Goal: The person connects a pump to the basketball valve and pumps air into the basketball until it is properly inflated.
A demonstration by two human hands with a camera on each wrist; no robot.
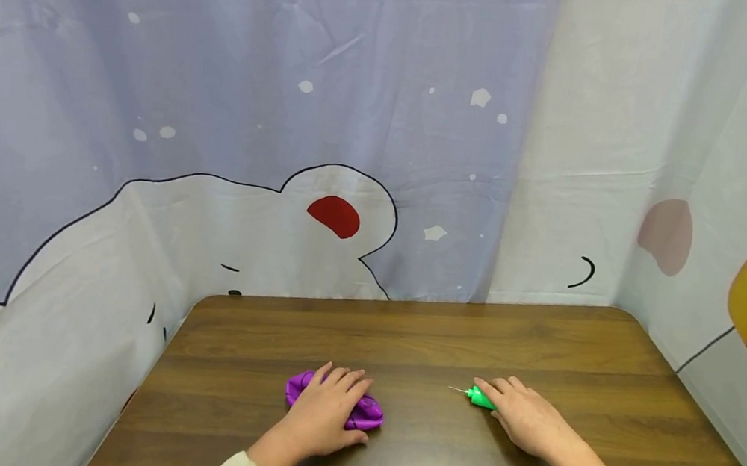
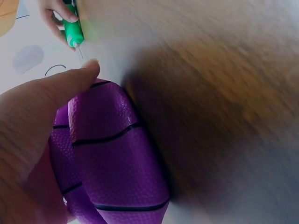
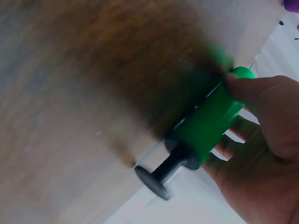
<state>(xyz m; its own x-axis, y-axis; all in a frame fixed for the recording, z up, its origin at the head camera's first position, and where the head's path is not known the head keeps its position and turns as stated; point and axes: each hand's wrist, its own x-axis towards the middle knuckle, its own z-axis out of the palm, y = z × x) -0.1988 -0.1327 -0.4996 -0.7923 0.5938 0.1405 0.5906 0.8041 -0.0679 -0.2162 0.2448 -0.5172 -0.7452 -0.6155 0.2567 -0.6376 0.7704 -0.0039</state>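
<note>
A deflated purple ball with black lines lies folded on the wooden table. My left hand is over it, fingers across its top and far side, thumb along the near side. In the left wrist view the ball shows its pebbled skin and a deep fold beside the thumb. My right hand grips a small green hand pump, thumb on one side and fingers on the other. The pump's thin needle points left toward the ball. Its black plunger handle sticks out at the other end.
The brown wooden table has rounded far corners. A printed cloth with cartoon figures hangs behind the table and along both sides. A gap of bare tabletop lies between the two hands.
</note>
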